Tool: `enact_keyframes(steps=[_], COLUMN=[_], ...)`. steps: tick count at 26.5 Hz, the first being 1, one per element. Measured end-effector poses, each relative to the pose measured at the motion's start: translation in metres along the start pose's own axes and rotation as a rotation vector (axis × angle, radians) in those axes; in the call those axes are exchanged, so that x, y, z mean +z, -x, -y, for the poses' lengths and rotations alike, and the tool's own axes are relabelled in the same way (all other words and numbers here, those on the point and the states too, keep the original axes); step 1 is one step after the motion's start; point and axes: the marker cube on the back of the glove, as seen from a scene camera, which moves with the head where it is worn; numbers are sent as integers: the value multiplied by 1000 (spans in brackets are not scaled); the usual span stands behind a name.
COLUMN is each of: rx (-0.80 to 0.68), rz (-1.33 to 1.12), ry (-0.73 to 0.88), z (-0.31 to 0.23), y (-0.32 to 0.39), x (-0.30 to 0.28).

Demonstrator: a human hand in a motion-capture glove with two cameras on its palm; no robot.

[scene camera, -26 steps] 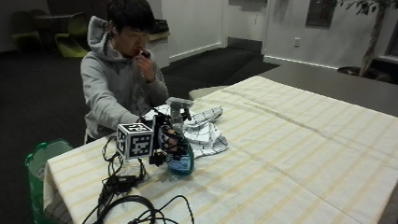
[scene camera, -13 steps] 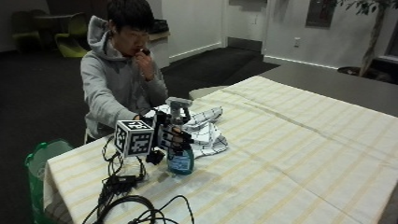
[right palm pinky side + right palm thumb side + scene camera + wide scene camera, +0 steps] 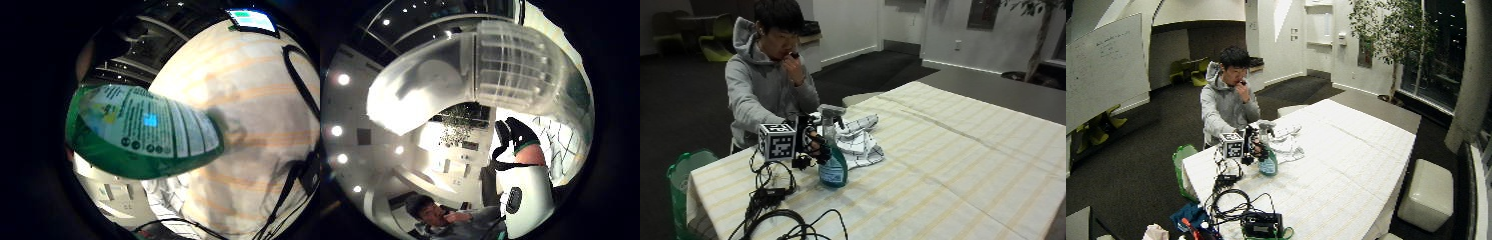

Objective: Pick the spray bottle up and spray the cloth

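The spray bottle (image 3: 832, 167) is stood upright on the striped worktop (image 3: 959, 165), just beside the checked cloth (image 3: 856, 142). Its neck is gripped by the curled fingers (image 3: 817, 146) of the gloved right hand (image 3: 812, 145).

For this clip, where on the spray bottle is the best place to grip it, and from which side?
Around the narrow neck just under the trigger head of the spray bottle, coming from the side away from the cloth. It stands upright, nozzle toward the cloth, and the gloved right hand already wraps there.
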Motion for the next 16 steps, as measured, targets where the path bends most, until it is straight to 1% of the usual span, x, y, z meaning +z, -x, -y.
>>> enact_keyframes(steps=[7, 13, 16], rx=[11, 6, -10], rz=[5, 76, 57], ry=[-8, -24, -45], z=[1, 16, 25], y=[1, 3, 3], x=[-1, 12, 16])
